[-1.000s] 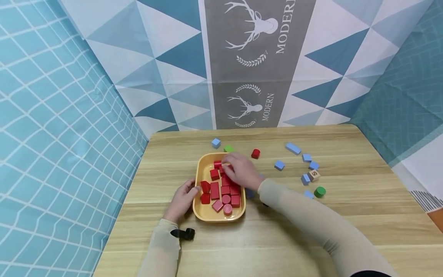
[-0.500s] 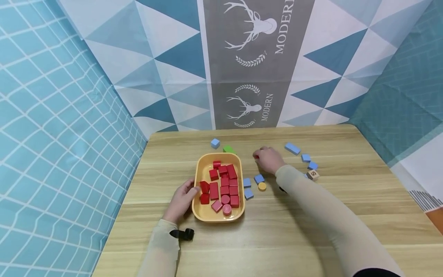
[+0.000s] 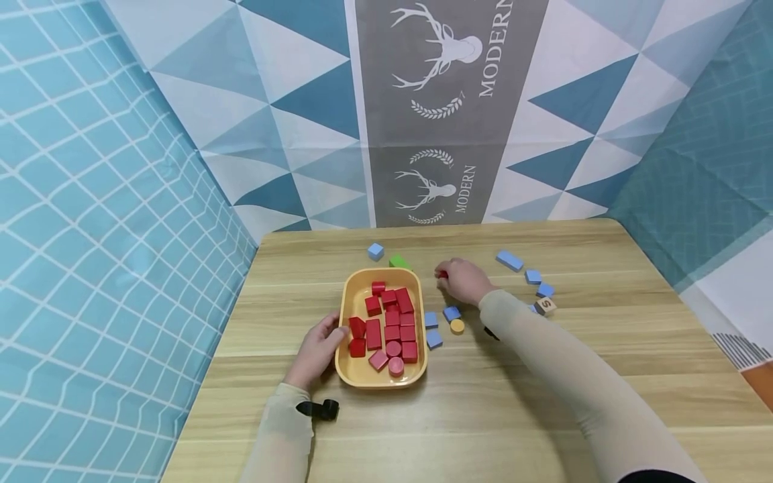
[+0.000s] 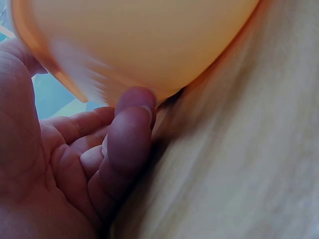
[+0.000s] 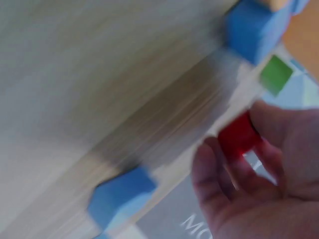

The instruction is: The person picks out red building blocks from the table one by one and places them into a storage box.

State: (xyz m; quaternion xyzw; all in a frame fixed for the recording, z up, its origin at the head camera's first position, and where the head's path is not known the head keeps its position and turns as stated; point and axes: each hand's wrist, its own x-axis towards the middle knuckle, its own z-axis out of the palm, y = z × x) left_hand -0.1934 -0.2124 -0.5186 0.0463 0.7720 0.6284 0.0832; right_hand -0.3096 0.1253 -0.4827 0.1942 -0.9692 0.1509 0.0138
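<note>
My right hand [image 3: 465, 280] pinches a small red block [image 5: 239, 135] between thumb and fingers, to the right of the yellow tray's far end. Only a sliver of that block shows in the head view. My left hand [image 3: 317, 349] holds the left side of the yellow tray [image 3: 382, 384], thumb at the rim and fingertips against the outer wall in the left wrist view. Inside the tray lie several red blocks [image 3: 374, 334], rectangular ones and round ones, mostly toward its right side.
Two blue blocks [image 3: 433, 339] lie close by the tray's right side. Near them are another blue block [image 3: 451, 313] and a yellow disc [image 3: 457, 326]. Behind the tray sit a green block [image 3: 398, 261] and a blue cube [image 3: 376, 251]. Farther right, a lettered wooden cube [image 3: 545, 306] stands among more blue blocks.
My right hand has left the tray, moved right to the red block on the table, and now pinches it, shifting slightly back toward the tray. My left hand stays at the tray's side.
</note>
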